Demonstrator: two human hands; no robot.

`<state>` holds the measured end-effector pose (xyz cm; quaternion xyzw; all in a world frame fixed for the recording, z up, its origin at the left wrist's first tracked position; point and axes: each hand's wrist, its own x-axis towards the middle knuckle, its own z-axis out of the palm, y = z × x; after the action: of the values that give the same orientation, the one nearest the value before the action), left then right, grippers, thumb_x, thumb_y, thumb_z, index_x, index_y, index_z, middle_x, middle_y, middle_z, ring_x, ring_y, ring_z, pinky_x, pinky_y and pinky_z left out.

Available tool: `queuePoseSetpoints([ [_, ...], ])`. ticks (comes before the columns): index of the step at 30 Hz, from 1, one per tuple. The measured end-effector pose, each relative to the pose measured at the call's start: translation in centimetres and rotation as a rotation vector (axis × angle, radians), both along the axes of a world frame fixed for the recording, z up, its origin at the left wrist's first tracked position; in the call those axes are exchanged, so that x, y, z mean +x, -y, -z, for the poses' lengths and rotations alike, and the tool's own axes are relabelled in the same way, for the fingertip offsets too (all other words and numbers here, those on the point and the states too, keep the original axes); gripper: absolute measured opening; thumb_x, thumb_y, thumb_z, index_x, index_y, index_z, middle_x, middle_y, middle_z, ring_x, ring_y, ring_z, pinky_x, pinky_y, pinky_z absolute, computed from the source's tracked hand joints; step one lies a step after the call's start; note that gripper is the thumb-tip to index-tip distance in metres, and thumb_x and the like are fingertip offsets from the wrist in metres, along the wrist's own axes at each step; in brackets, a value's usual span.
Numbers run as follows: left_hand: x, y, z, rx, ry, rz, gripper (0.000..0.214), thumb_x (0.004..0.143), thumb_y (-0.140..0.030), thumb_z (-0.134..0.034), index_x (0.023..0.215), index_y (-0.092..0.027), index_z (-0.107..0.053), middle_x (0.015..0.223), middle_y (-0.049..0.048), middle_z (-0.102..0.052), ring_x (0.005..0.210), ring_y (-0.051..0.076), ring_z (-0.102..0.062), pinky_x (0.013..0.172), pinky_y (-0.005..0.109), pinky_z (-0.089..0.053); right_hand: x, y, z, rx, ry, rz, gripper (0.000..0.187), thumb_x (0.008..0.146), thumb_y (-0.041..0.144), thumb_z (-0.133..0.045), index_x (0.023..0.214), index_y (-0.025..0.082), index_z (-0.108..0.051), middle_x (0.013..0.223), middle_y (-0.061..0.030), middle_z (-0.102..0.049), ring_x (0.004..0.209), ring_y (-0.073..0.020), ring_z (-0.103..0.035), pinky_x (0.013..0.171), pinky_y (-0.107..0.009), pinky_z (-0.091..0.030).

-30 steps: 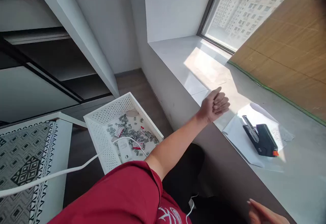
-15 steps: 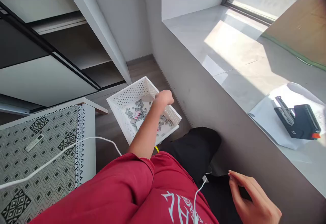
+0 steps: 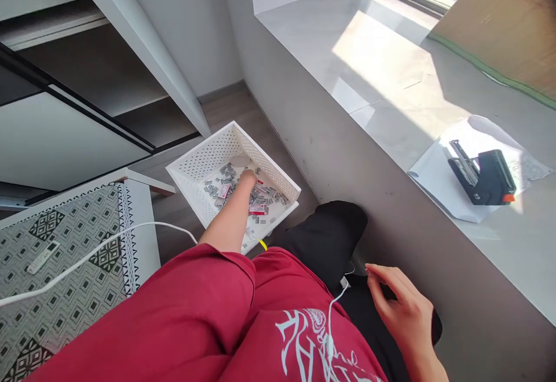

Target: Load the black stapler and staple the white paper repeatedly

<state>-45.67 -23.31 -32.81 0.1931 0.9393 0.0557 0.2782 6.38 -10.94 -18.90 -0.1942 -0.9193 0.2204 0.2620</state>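
The left hand is down inside a white perforated basket, among grey staple strips scattered over its bottom. Its fingers are hidden behind the back of the hand, so I cannot tell whether they grip anything. Small red-and-white boxes lie among the strips — one to the left of the forearm, another to its right.

The right hand is held over the black trousers, well apart from the basket, thumb and forefinger drawn close at the tips; whether something tiny sits between them I cannot tell.

On the windowsill, a black heavy-duty stapler with an orange end rests on white paper, partly in sunlight. To the left of the basket, a remote control lies on a patterned cloth — a white cable runs across above it.
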Motion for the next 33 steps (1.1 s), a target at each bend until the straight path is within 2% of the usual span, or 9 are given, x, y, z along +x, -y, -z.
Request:
queuePoseSetpoints([
  [3, 0.5, 0.5, 0.4, -0.072, -0.05, -0.036, 0.047, 0.09, -0.019, -0.078, 0.136, -0.012, -0.069, 0.148, 0.0302, -0.06, 0.14, 0.046, -0.059, 0.102, 0.053, -0.058, -0.1, 0.2, 0.6, -0.006, 0.012, -0.008, 0.013, 0.103, 0.017, -0.066, 0.11, 0.024, -0.076, 0.094, -0.0018, -0.079, 0.08, -0.0186, -0.076, 0.078, -0.031, -0.059],
  [5, 1.2, 0.9, 0.2, -0.029, -0.073, 0.03, 0.045, 0.092, -0.015, -0.07, 0.137, -0.016, -0.069, 0.151, 0.0255, -0.061, 0.144, 0.043, -0.056, 0.109, 0.053, -0.054, -0.2, 0.3, 0.9, -0.012, 0.014, -0.006, 0.014, 0.104, 0.017, -0.066, 0.112, 0.024, -0.076, 0.094, -0.0021, -0.079, 0.081, -0.0189, -0.076, 0.078, -0.032, -0.059],
  [7, 2.0, 1.5, 0.0, 0.057, -0.044, 0.154, 0.043, 0.093, -0.015, -0.065, 0.135, -0.023, -0.072, 0.151, 0.0152, -0.065, 0.141, 0.033, -0.06, 0.115, 0.043, -0.051, -0.2, 0.3, 1.2, -0.022, 0.01, -0.002, 0.014, 0.104, 0.017, -0.067, 0.112, 0.024, -0.075, 0.095, -0.0022, -0.078, 0.081, -0.0185, -0.075, 0.077, -0.031, -0.059],
  [10, 2.7, 2.5, -0.1, 0.149, 0.082, 0.417, 0.046, 0.089, -0.02, -0.073, 0.133, -0.033, -0.075, 0.149, 0.0024, -0.069, 0.137, 0.023, -0.063, 0.115, 0.03, -0.049, -0.1, 0.4, 1.5, -0.03, 0.008, -0.008, 0.014, 0.103, 0.017, -0.067, 0.112, 0.024, -0.075, 0.095, -0.002, -0.078, 0.081, -0.0178, -0.075, 0.078, -0.03, -0.059],
  [13, 2.4, 3.2, 0.0, 0.135, 0.124, 0.569, 0.039, 0.09, -0.025, -0.075, 0.128, -0.031, -0.078, 0.143, 0.0041, -0.072, 0.135, 0.024, -0.063, 0.114, 0.03, -0.047, 0.6, 0.5, 1.6, -0.036, 0.005, -0.021, 0.014, 0.103, 0.017, -0.067, 0.111, 0.023, -0.076, 0.094, -0.002, -0.079, 0.082, -0.0178, -0.076, 0.079, -0.03, -0.059],
  [19, 1.3, 3.3, 0.0, 0.05, 0.032, 0.456, 0.018, 0.095, -0.021, -0.064, 0.103, -0.023, -0.08, 0.122, 0.0124, -0.077, 0.122, 0.03, -0.07, 0.108, 0.039, -0.049, 2.4, 0.4, 2.1, -0.062, 0.021, 0.034, 0.012, 0.103, 0.02, -0.067, 0.109, 0.023, -0.077, 0.094, -0.0029, -0.08, 0.08, -0.0187, -0.077, 0.076, -0.03, -0.061],
  [22, 1.7, 3.5, -0.1, 0.059, 0.015, 0.418, 0.022, 0.099, -0.021, -0.059, 0.11, -0.025, -0.077, 0.125, 0.0114, -0.076, 0.128, 0.029, -0.066, 0.11, 0.039, -0.048, 2.8, 0.4, 2.3, -0.067, 0.029, 0.049, 0.012, 0.103, 0.021, -0.068, 0.109, 0.023, -0.078, 0.094, -0.0026, -0.08, 0.08, -0.0185, -0.077, 0.075, -0.03, -0.061],
  [29, 2.5, 4.1, -0.1, 0.104, 0.045, 0.33, 0.015, 0.089, -0.017, -0.075, 0.101, -0.027, -0.077, 0.132, 0.0054, -0.075, 0.132, 0.025, -0.064, 0.106, 0.032, -0.05, 2.8, 0.4, 2.6, -0.061, 0.029, 0.036, 0.012, 0.103, 0.021, -0.067, 0.11, 0.023, -0.077, 0.095, -0.0031, -0.081, 0.082, -0.0193, -0.078, 0.076, -0.031, -0.061],
  [33, 2.4, 3.1, 0.3, 0.139, -0.024, 0.194, 0.017, 0.103, -0.028, -0.063, 0.117, -0.025, -0.073, 0.135, 0.0083, -0.074, 0.122, 0.024, -0.069, 0.099, 0.032, -0.052, 3.0, 0.5, 2.9, -0.067, 0.031, 0.039, 0.012, 0.103, 0.022, -0.067, 0.111, 0.022, -0.077, 0.095, -0.0034, -0.08, 0.082, -0.0192, -0.078, 0.076, -0.031, -0.062],
])
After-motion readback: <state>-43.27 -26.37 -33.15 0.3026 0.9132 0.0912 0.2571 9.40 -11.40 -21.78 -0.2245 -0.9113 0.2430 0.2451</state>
